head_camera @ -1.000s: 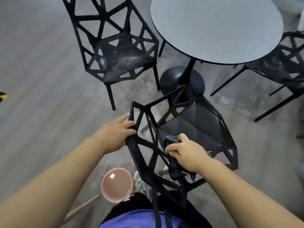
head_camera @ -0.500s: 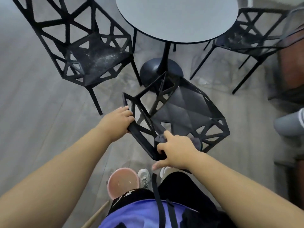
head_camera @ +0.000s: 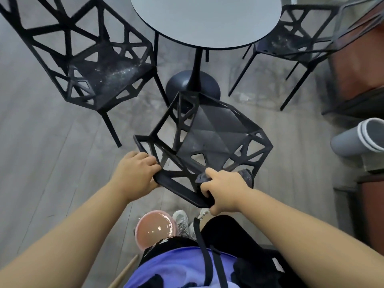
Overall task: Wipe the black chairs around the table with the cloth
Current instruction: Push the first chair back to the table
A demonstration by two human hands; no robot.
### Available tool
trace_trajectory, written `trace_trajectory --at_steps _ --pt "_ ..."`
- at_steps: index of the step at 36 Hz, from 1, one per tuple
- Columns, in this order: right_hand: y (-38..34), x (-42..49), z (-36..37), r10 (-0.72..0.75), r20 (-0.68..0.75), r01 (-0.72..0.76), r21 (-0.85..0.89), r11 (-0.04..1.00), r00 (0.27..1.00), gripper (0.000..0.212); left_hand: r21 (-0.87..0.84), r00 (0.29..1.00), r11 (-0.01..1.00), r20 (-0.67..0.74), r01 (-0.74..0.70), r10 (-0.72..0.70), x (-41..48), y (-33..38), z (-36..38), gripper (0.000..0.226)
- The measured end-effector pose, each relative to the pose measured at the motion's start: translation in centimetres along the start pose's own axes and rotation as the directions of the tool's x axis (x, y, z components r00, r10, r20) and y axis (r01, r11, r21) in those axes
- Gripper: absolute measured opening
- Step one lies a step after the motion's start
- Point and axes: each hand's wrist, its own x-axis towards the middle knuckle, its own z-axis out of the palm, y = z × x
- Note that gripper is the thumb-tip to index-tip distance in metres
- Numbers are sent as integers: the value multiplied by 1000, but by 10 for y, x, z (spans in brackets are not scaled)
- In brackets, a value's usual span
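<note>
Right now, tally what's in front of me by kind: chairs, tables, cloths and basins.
Black chairs: 3
Round table: 1
Cloth: 1
Pink basin: 1
Total: 6

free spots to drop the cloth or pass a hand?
Bare: the round tabletop, as far as shown; the floor strip bordered by the left chair's front leg and the near chair. Crowded: the gap at the table base against the near chair, and by the feet, where the pink basin sits.
</note>
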Motion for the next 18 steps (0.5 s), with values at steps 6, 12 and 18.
trace_trajectory --at_steps 6,12,18 --pt "38 -14 -1 104 36 -103 -22 994 994 32 66 990 989 53 -135 131 26 18 -7 39" --pt "98 -34 -12 304 12 -302 -89 949 953 29 -73 986 988 94 -133 140 71 51 -17 30" --pt "178 -55 -18 513 -64 -516 -166 840 856 29 -229 974 960 117 -163 194 128 92 -25 37"
